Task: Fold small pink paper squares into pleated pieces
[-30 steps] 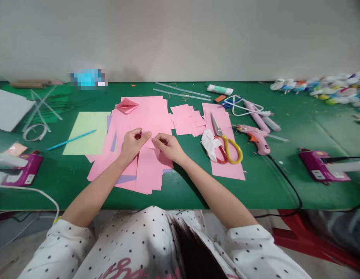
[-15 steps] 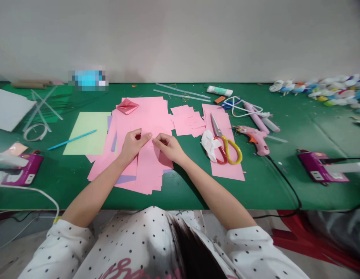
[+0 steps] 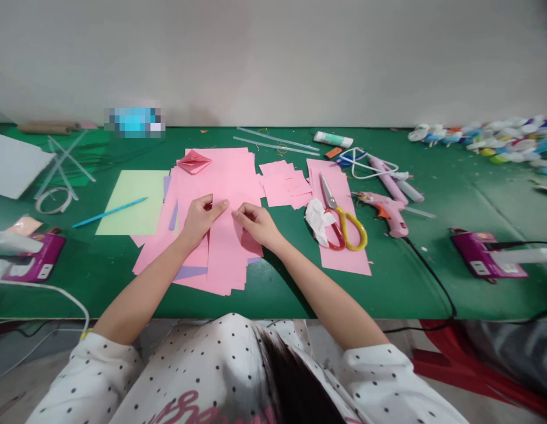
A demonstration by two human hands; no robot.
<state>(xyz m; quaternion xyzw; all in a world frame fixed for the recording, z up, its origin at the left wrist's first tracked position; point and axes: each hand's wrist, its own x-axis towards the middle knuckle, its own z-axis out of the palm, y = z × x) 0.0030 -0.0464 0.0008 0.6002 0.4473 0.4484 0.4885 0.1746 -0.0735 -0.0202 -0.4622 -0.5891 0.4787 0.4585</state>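
Note:
Both hands are over a stack of pink paper (image 3: pixel 229 265) on the green table. My left hand (image 3: pixel 201 218) is closed in a pinch, thumb pointing inward, on a piece of pink paper. Close by on its right, my right hand (image 3: pixel 254 222) pinches at the same pink paper with thumb and forefinger. The edges of that piece blend into the pink sheets beneath, so its shape is hard to make out. A folded pink paper piece (image 3: pixel 194 162) lies at the stack's upper left corner. Small pink squares (image 3: pixel 282 184) are fanned out to the right.
Scissors (image 3: pixel 339 215) and a crumpled white tissue (image 3: pixel 318 221) rest on pink sheets at right, beside a pink glue gun (image 3: pixel 388 211) with a black cord. A blue pencil (image 3: pixel 109 212) crosses a pale green sheet (image 3: pixel 132 188). Purple power strips (image 3: pixel 480 253) sit at both sides.
My left thumb has shifted slightly, and the gap between the two hands' fingertips is a little wider. Otherwise things lie as before.

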